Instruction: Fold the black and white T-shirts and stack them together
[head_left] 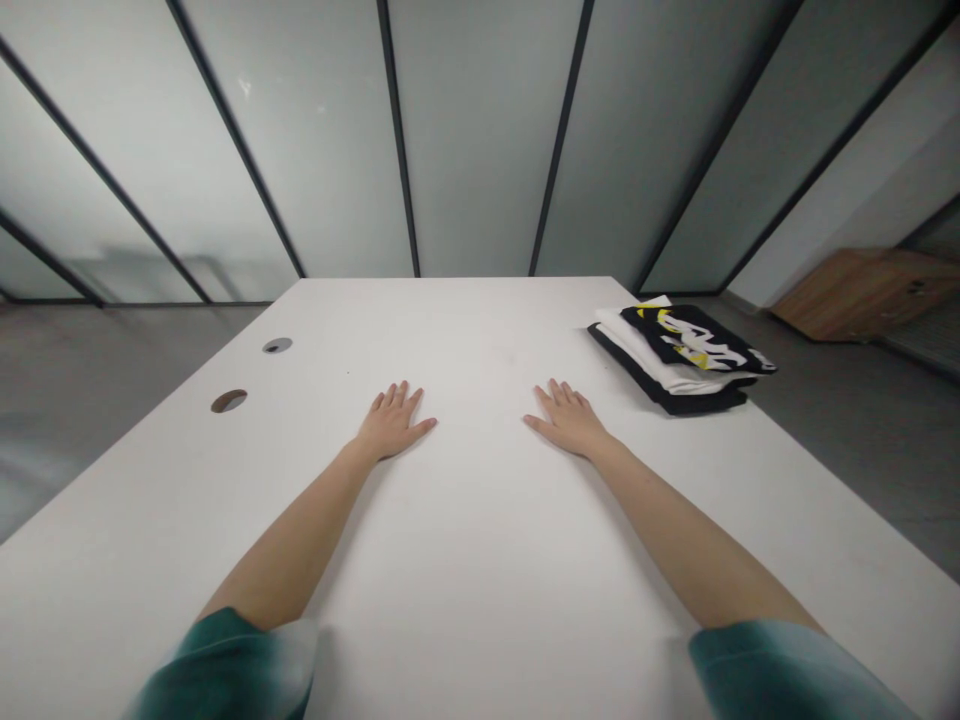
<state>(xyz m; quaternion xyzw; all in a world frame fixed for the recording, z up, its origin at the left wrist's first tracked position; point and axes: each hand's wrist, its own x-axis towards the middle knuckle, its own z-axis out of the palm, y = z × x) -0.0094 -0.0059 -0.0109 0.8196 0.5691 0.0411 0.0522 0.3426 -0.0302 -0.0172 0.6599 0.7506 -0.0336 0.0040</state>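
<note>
My left hand (391, 423) lies palm down on the white table (480, 560), its fingers stretched out and the thumb spread to the right. My right hand (570, 420) rests flat in the same way, thumb pointing left. Neither holds anything. Beyond my right hand, at the table's right edge, sits a stack of folded clothes (660, 378) in black and white layers. The top piece is a black garment (701, 338) with white and yellow print. The stack is apart from my hand.
Two round holes pierce the tabletop at the left, a nearer hole (229, 401) and a farther hole (277, 345). Frosted glass panels (480, 130) with dark frames stand behind the table. A wooden cabinet (862, 292) is off to the right on the grey floor (847, 400).
</note>
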